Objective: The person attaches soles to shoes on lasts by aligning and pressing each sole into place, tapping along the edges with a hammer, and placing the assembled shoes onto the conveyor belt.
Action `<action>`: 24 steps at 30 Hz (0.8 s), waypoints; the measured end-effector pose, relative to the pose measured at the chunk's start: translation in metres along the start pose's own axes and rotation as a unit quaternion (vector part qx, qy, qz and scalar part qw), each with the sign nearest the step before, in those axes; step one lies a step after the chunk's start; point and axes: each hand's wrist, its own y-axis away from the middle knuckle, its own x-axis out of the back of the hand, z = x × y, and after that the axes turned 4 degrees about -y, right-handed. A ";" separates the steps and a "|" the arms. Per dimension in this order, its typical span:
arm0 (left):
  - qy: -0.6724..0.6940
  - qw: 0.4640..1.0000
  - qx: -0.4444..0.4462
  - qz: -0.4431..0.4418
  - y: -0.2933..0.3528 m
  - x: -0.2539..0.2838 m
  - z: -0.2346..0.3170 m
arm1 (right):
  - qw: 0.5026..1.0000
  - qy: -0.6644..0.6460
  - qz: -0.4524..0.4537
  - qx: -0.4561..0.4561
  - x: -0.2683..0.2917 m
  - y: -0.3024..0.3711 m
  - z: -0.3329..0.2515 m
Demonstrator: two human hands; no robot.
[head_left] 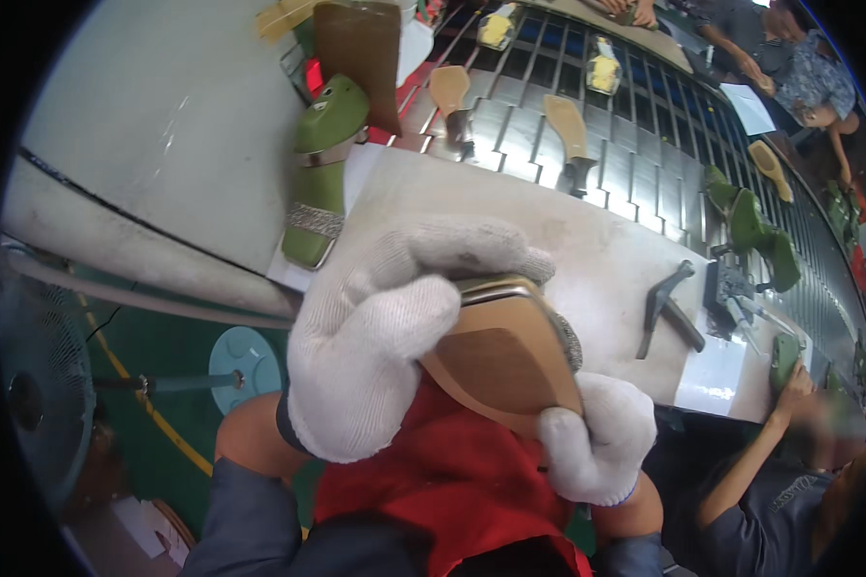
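Observation:
Both my hands wear white knitted gloves and hold one sandal, its tan and brown sole [510,356] turned up toward me. My left hand [375,327] wraps the sandal's upper left end, thumb on the sole's edge and fingers over the far side. At the lower right end, my right hand [601,438] pinches it with the thumb on the sole. A bit of grey glittery strap [568,341] shows along its right side; the rest of the underside is hidden. Beyond my left hand, a green shoe last [332,111] with a glittery grey strap [315,220] lies on the table.
A hammer [666,303] lies on the pale worktable [587,250]. Behind it runs a slatted metal conveyor [520,144] carrying loose soles [566,125] and green lasts [751,226]. A co-worker's arm [755,447] reaches in at right. A fan [38,385] and blue stool [245,361] stand left.

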 end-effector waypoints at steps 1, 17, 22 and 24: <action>-0.011 1.000 0.001 0.009 0.002 0.006 0.003 | 0.999 0.012 0.009 0.047 -0.007 -0.005 -0.001; -0.144 0.980 -0.077 0.118 0.002 0.046 -0.019 | 0.997 -0.015 -0.082 0.001 -0.028 -0.029 -0.006; -0.300 0.933 -0.164 0.114 0.003 0.050 -0.019 | 0.996 -0.044 -0.064 -0.049 -0.029 -0.034 0.000; -0.328 0.924 -0.169 0.103 0.003 0.049 -0.017 | 0.995 -0.052 -0.060 -0.060 -0.030 -0.037 0.000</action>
